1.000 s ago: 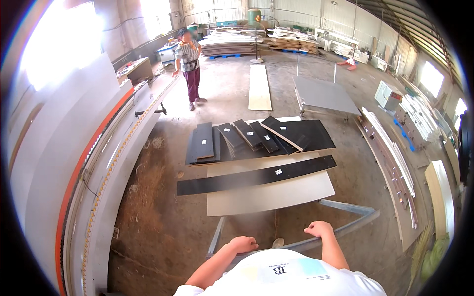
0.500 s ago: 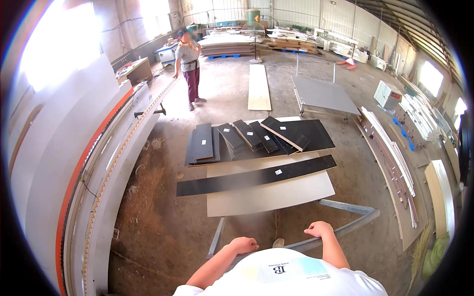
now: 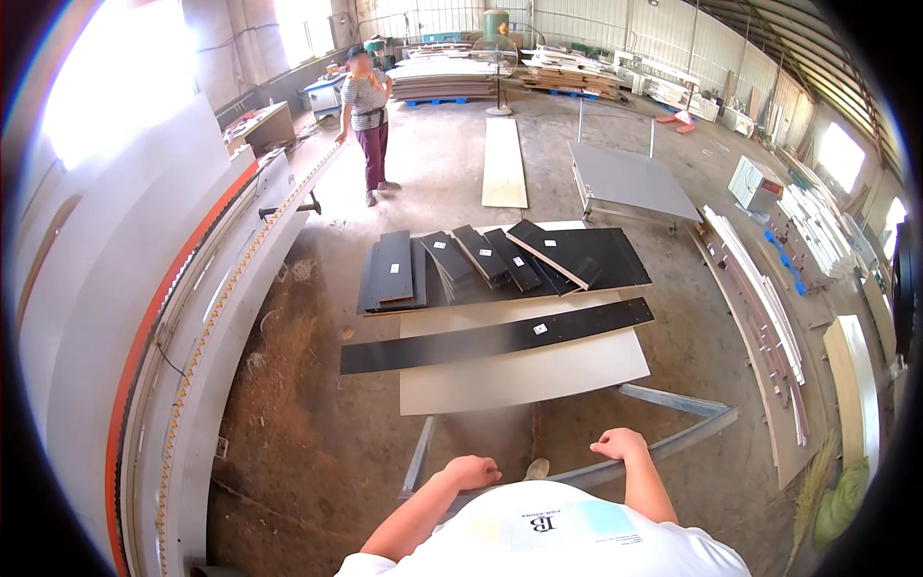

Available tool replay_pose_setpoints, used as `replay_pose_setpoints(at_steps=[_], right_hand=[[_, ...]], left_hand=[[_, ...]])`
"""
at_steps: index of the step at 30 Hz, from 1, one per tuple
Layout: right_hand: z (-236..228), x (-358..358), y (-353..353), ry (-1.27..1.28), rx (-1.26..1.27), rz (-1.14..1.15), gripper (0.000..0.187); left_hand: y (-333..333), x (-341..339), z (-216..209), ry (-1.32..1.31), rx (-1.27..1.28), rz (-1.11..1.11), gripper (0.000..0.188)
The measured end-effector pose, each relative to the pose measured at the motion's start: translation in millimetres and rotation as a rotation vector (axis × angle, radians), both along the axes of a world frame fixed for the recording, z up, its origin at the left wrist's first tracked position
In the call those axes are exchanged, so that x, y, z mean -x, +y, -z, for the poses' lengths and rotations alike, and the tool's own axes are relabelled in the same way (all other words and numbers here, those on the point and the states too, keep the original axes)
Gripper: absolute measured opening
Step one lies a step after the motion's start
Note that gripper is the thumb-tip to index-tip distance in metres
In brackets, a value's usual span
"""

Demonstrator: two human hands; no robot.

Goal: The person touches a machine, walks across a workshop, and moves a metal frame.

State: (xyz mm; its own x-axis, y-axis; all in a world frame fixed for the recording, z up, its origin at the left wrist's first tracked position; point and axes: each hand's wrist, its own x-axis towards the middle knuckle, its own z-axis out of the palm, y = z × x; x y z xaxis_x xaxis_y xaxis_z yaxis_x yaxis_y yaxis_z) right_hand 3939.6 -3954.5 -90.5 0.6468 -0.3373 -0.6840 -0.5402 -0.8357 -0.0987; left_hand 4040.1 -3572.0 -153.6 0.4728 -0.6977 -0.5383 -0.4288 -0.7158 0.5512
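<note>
Left hand, right hand: both curled at metal frame; grip unclear. Long black board lies across pale panel.

Open air lies above the pale board, while the metal frame bars lower passage.

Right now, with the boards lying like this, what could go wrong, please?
The long black board sticks out past the left edge of the pale board, so a bump there might swing it.

The smaller black panels overlap at angles and look loose; they could slide if jolted.

The metal frame appears close to the shoe, so a foot might catch on it.
</note>
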Motion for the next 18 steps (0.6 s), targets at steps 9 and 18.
replay_pose_setpoints(at_steps=[9, 18], right_hand=[[1.9, 0.3, -0.5, -0.013, 0.009, 0.002, 0.050], [5.3, 2.1, -2.3, -0.024, 0.013, 0.005, 0.050]], left_hand=[[-0.5, 1.9, -4.7, -0.016, -0.023, -0.003, 0.045], [-0.3, 2.1, -2.4, -0.027, 0.008, -0.004, 0.045]])
